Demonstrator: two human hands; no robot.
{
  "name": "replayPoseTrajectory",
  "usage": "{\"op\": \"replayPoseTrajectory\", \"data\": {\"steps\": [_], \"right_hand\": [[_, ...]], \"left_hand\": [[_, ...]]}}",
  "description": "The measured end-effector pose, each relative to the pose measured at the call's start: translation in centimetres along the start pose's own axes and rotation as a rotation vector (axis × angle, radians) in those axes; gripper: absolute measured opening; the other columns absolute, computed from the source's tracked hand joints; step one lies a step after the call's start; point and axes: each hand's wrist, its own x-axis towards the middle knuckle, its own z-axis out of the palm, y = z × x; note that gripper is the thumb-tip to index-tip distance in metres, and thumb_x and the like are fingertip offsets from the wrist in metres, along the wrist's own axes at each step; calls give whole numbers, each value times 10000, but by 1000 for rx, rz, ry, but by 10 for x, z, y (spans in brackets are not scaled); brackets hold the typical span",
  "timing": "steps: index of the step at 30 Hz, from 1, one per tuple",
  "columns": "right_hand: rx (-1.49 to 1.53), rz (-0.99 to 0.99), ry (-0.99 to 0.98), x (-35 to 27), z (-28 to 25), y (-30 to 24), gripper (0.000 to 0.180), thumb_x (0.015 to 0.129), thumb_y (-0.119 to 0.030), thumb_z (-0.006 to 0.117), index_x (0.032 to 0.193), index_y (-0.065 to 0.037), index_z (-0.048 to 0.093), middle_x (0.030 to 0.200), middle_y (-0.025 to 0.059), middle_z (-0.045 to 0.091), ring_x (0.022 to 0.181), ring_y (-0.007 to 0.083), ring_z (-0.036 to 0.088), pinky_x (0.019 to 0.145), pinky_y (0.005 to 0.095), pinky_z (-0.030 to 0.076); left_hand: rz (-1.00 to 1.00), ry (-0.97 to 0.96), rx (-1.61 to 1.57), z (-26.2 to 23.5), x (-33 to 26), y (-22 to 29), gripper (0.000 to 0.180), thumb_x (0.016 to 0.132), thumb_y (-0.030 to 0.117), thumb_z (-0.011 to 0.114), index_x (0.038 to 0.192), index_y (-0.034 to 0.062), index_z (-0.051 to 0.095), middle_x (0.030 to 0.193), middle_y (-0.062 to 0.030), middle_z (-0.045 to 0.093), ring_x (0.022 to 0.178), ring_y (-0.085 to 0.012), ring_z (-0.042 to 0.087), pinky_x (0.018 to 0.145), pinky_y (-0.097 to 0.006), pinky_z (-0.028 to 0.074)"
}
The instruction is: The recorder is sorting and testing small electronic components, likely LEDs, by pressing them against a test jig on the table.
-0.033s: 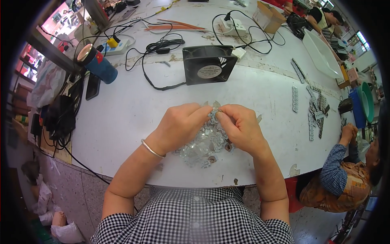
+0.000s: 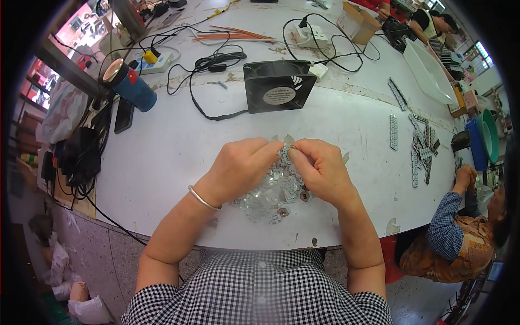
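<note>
Left hand (image 2: pixel 235 168): on the near side of the fan (image 2: pixel 254 89), curled inward; fingertips pinched narrow on a small pale part (image 2: pixel 285 153).
Right hand (image 2: pixel 325 168): meets the left hand, thumb and finger closed on the same part; two-sided hold probably steadies so small a piece.
Part: directly nearer the wearer than the fan, above the pile; mostly covered by fingers, exact shape not readable.
Pile (image 2: pixel 271 197): fan's near side, between the forearms; likely kept there for short reach. Clear and grey bits overlap; count impossible, upper end hidden by the hands.
Fan: upright; perhaps set to blow across the work. Cannot tell whether it spins.
Strips (image 2: pixel 394 132): right of the fan and nearer, some heaped crosswise; presumably kept apart from the pile. Fine detail too small.
Cup (image 2: pixel 142 95), phone (image 2: pixel 124 116): left of the fan, likely out of the hands' way.
Co-worker (image 2: pixel 460 238): far right of and nearer than the fan, partly lost at the dark rim; their handwork unclear.
</note>
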Motion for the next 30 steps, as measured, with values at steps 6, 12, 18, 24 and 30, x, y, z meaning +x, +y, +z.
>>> {"op": "replayPoseTrajectory", "data": {"steps": [6,12,18,24,30], "right_hand": [[23,19,-42,0,-1,-3,148,889,-92,618,924,44,664,730,102,621,637,172,546,591,311,436],[31,33,-38,0,-2,-2,144,889,-88,619,925,43,665,735,103,623,640,169,548,589,306,434],[-2,15,-24,0,1,0,142,887,-84,618,929,42,666,742,103,629,644,169,552,590,305,437],[-11,6,-17,-1,-2,-1,143,890,-91,620,926,38,670,734,87,620,634,144,542,581,294,431],[78,73,-41,0,-3,-1,153,904,-111,621,922,32,673,710,35,598,605,79,491,543,259,400]], "left_hand": [[30,58,-28,4,-2,-5,260,774,6,711,1027,11,648,753,-101,608,610,-260,597,529,-344,488],[57,21,20,-2,1,-1,271,771,33,727,1029,11,649,755,-98,613,613,-259,603,533,-344,492],[97,30,49,-1,2,-3,276,754,45,742,1008,5,642,759,-102,617,621,-263,610,537,-345,500],[130,55,54,1,3,-4,290,745,46,747,1012,8,639,758,-95,617,627,-261,613,540,-346,500],[91,17,63,-1,3,-2,298,749,52,743,1028,18,642,755,-91,614,627,-264,611,541,-345,497]]}}
